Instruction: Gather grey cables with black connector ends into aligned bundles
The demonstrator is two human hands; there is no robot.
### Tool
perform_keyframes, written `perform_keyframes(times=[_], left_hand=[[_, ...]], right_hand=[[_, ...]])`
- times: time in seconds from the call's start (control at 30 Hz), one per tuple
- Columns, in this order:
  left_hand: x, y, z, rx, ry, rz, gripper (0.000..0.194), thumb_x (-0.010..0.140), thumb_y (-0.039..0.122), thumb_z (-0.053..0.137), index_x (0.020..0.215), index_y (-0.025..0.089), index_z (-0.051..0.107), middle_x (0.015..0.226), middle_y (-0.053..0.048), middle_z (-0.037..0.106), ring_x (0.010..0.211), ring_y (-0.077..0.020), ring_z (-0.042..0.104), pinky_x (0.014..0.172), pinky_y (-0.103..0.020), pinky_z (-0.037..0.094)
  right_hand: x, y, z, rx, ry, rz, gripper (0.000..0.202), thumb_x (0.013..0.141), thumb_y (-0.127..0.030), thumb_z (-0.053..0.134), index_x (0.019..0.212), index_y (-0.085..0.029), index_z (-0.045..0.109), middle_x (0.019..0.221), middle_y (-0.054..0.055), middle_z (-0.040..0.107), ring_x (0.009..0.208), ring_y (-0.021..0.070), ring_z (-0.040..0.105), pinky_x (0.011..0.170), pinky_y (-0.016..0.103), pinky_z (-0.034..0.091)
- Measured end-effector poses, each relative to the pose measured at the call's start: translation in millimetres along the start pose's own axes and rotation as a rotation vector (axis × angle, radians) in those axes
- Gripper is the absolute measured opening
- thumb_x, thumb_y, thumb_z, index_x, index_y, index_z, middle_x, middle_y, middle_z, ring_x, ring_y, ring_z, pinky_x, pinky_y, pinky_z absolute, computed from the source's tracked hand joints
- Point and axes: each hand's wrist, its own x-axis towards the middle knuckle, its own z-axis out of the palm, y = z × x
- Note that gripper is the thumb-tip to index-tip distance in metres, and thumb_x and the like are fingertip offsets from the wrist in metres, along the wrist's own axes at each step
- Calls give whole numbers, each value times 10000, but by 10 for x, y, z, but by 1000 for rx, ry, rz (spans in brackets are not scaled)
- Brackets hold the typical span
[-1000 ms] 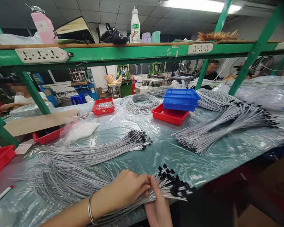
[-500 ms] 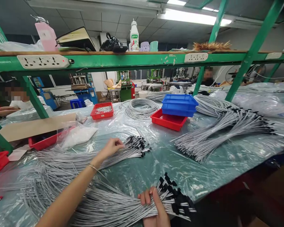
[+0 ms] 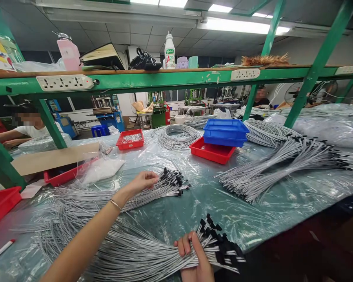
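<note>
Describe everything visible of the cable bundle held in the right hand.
The cable bundle is many thin, pale grey strands, seemingly plastic-coated, with mostly black tips at its right end. It lies along the near side of the table, spreading leftward. The right hand grips it just short of the tips; the left forearm hides part of it.

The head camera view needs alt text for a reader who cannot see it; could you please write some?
A person's right hand grips a bundle of black-tipped grey cables at a plastic-covered table, while the left hand is at a second bundle. A cable coil and blue trays sit farther back.
</note>
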Motion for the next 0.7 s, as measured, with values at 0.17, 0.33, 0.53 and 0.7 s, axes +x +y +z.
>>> perform_keyframes(times=[0.17,0.33,0.53,0.7], left_hand=[[45,-10,0,36,55,42,472,683,580,513,744,113,478,593,9,421,529,-86,409,513,-214,346],[-92,176,139,184,196,161,311,795,438,469,802,129,504,636,7,476,564,-91,394,525,-204,292],[-719,432,765,462,-101,257,235,891,335,366,838,152,503,661,1,540,569,-100,464,531,-199,314],[-1056,518,1001,732,-257,262,207,921,282,303,884,180,479,764,-10,572,657,-143,515,594,-233,343]], right_hand=[[-7,3,5,18,-8,5,256,657,-358,709,618,-159,551,525,-48,402,500,67,386,676,270,396],[15,29,-52,3,-1,-13,224,632,-337,732,694,-162,605,527,-55,390,504,51,380,691,244,403],[3,7,-44,-54,71,-17,445,557,-339,775,958,-200,642,534,-58,398,510,56,378,616,206,418],[-31,-15,-18,3,226,32,322,401,-303,831,613,-149,642,615,-19,511,583,66,447,573,175,416]])
